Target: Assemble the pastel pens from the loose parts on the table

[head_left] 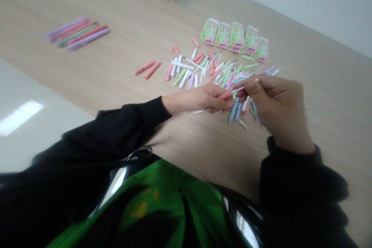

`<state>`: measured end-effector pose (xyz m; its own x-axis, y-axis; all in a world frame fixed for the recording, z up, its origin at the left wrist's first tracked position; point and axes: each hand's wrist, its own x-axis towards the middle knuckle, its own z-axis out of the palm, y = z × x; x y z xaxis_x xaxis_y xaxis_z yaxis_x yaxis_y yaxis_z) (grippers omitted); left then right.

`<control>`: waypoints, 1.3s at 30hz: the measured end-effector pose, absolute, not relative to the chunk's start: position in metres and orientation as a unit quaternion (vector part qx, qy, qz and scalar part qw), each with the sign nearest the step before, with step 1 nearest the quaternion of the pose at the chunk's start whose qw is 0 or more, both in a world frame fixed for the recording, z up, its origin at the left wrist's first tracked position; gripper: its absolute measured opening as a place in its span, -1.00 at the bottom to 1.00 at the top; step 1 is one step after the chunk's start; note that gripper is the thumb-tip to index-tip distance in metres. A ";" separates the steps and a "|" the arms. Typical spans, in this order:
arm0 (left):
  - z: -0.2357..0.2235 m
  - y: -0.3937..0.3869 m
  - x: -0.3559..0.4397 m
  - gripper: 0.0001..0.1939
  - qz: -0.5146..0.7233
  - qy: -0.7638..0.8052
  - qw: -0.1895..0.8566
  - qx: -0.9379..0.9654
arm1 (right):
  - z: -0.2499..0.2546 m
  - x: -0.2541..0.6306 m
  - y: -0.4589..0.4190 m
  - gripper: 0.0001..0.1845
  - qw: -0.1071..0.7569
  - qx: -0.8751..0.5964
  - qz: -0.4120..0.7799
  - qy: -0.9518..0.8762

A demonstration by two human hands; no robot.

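- Left hand (213,99) pinches a pink pen barrel (225,95) at the near edge of the heap of loose pastel pen parts (203,70).
- Right hand (276,100) pinches a thin white piece (241,89), perhaps a refill.
- Much of the heap remains loose; finished-looking pens (77,33) lie well left of it.
- Five printed cards (234,38) stand in a row beyond it on the tabletop (116,7).

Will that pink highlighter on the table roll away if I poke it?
Probably a little: it looks round and lies on a smooth wooden tabletop. It is likely light, since the left hand pinches a similar pink piece with just its fingertips. It looks stiff, too, because that held piece stays straight.
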<state>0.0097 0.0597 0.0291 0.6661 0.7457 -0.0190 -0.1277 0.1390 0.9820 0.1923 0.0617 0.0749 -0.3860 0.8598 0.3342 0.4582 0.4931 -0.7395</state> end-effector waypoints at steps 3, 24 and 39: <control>0.034 0.059 0.009 -0.67 0.310 0.298 0.685 0.588 | 0.076 0.192 0.061 -0.71 0.358 -0.416 0.271 -0.791; 0.020 0.061 0.007 -0.71 0.290 0.235 0.690 0.620 | 0.094 0.214 0.060 -0.78 0.531 -0.401 0.173 -0.726; -0.001 0.071 0.018 -0.67 0.408 0.310 0.709 0.485 | -0.032 0.286 0.083 -0.75 0.316 -0.482 -0.069 -0.814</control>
<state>0.0177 0.0707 -0.0015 0.4757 0.8785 -0.0438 -0.2769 0.1968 0.9405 0.2857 0.0825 -0.0321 -0.3345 0.7415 0.5817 0.8291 0.5250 -0.1925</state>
